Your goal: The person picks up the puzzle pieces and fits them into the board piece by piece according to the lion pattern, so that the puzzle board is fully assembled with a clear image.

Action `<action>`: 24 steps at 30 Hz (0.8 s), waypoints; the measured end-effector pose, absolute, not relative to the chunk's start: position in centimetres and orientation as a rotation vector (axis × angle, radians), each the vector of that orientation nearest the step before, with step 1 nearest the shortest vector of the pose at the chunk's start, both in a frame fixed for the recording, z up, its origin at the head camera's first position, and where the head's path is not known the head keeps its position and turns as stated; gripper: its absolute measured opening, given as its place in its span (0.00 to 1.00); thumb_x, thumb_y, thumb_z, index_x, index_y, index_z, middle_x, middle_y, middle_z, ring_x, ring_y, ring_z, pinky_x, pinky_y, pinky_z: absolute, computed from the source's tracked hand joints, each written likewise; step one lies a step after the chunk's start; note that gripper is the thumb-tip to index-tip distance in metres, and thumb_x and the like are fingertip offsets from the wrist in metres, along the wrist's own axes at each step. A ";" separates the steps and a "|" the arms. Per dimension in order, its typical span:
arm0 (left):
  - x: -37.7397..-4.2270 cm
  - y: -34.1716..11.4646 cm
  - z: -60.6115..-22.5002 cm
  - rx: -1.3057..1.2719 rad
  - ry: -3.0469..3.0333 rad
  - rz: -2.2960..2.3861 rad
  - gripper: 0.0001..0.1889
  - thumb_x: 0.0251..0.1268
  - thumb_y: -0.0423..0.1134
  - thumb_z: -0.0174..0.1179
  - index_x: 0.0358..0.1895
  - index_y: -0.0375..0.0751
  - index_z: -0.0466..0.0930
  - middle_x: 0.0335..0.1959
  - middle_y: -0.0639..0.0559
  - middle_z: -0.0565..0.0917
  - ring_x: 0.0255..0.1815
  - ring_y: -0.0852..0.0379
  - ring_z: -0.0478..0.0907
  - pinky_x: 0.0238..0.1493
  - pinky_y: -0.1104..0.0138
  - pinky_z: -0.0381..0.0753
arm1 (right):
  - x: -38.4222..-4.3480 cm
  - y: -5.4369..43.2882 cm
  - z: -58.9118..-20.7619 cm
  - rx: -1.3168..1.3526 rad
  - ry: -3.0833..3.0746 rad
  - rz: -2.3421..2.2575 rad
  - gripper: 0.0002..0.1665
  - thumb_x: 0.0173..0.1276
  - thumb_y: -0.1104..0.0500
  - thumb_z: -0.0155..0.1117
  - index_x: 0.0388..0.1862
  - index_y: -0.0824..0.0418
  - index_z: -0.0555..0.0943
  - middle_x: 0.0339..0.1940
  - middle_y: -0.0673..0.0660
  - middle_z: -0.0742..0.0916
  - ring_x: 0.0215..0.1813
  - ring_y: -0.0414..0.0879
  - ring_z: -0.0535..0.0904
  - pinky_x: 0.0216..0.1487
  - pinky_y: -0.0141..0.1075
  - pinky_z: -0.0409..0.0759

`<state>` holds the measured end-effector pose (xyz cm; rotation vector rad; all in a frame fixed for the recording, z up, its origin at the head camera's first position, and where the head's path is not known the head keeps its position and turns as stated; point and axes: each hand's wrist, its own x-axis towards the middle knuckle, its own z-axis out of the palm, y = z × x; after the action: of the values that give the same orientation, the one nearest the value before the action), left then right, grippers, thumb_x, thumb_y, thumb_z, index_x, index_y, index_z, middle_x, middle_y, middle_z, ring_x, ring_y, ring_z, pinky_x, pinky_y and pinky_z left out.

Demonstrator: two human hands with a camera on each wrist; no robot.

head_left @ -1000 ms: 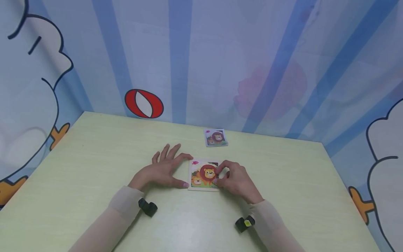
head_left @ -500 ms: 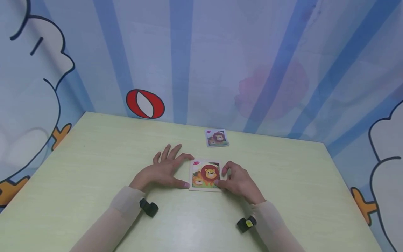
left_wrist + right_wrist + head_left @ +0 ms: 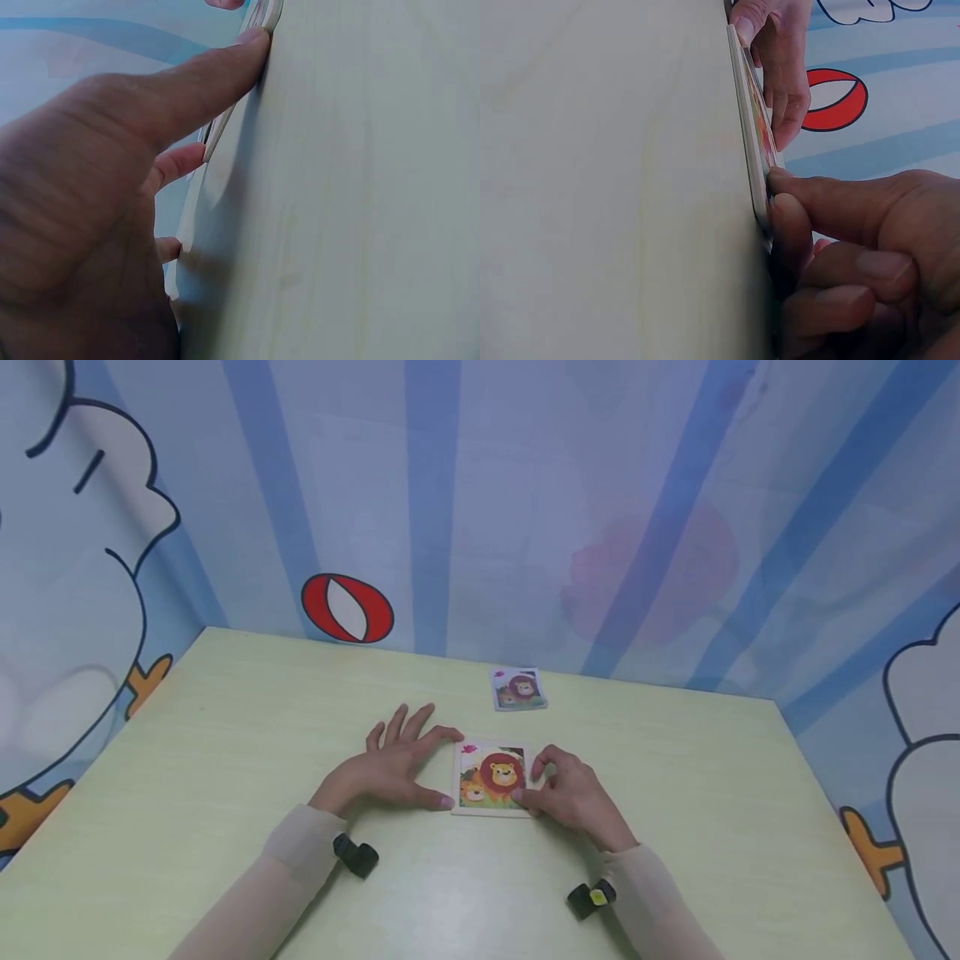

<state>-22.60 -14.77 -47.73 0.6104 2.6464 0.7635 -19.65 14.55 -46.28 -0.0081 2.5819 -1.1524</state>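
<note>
A square lion picture board [image 3: 493, 778] with a pale border lies flat on the table, between both hands in the head view. My left hand [image 3: 392, 767] spreads its fingers, with the thumb touching the board's near left corner and the index finger its far left corner. At the right edge, my right hand [image 3: 568, 792] pinches the board near its lower corner, the thumb [image 3: 832, 201] on the picture face. Its other fingers curl beside the edge, partly hidden. In the left wrist view the board [image 3: 276, 15] shows only as a thin edge beyond the left thumb [image 3: 202, 82].
Behind the board, a smaller card [image 3: 519, 688] with a similar lion picture lies near the table's back edge. The pale table [image 3: 285, 710] ends at a printed blue-striped backdrop [image 3: 502, 510].
My right index finger has moved right, from the picture's face to beyond the board's right edge, while the thumb stays on the face. The left hand holds its place.
</note>
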 end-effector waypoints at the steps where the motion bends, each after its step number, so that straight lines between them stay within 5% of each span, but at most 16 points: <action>1: -22.6 -14.8 -47.7 0.616 2.643 0.775 0.50 0.55 0.62 0.77 0.81 0.66 0.61 0.92 0.40 0.40 0.90 0.27 0.28 0.81 0.22 0.33 | -19.6 14.6 -46.3 -0.013 2.576 -1.165 0.19 0.69 0.52 0.78 0.48 0.57 0.76 0.21 0.53 0.84 0.24 0.44 0.72 0.29 0.36 0.67; 9: -22.5 -14.8 -47.5 0.607 2.633 0.780 0.50 0.54 0.62 0.77 0.81 0.67 0.62 0.92 0.40 0.40 0.90 0.27 0.28 0.82 0.23 0.32 | -19.6 16.4 -46.5 -0.075 2.561 -1.433 0.19 0.78 0.49 0.70 0.61 0.55 0.80 0.29 0.56 0.85 0.27 0.47 0.79 0.30 0.35 0.76; 14: -22.6 -15.0 -48.1 0.601 2.649 0.766 0.50 0.53 0.64 0.76 0.81 0.68 0.61 0.92 0.42 0.39 0.90 0.28 0.28 0.82 0.24 0.33 | -19.7 17.8 -46.4 -0.191 2.637 -1.443 0.37 0.77 0.44 0.70 0.78 0.56 0.71 0.59 0.60 0.88 0.57 0.53 0.86 0.57 0.44 0.87; 18: -22.7 -15.1 -48.3 0.608 2.669 0.764 0.52 0.51 0.69 0.75 0.81 0.71 0.59 0.92 0.42 0.40 0.90 0.27 0.30 0.81 0.23 0.35 | -19.9 18.8 -46.3 -0.269 2.692 -1.366 0.49 0.76 0.41 0.69 0.87 0.52 0.59 0.81 0.61 0.76 0.82 0.60 0.71 0.82 0.60 0.71; 24: -22.8 -14.7 -48.2 0.584 2.672 0.756 0.57 0.49 0.74 0.74 0.84 0.70 0.56 0.92 0.41 0.40 0.90 0.26 0.30 0.81 0.23 0.34 | -20.2 20.0 -46.0 -0.324 2.796 -1.173 0.63 0.70 0.35 0.71 0.91 0.51 0.46 0.91 0.64 0.58 0.90 0.67 0.52 0.84 0.73 0.55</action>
<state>-22.80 -14.70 -48.19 0.5840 2.6716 0.7559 -20.17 19.99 -45.97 -0.3241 2.7964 -1.1725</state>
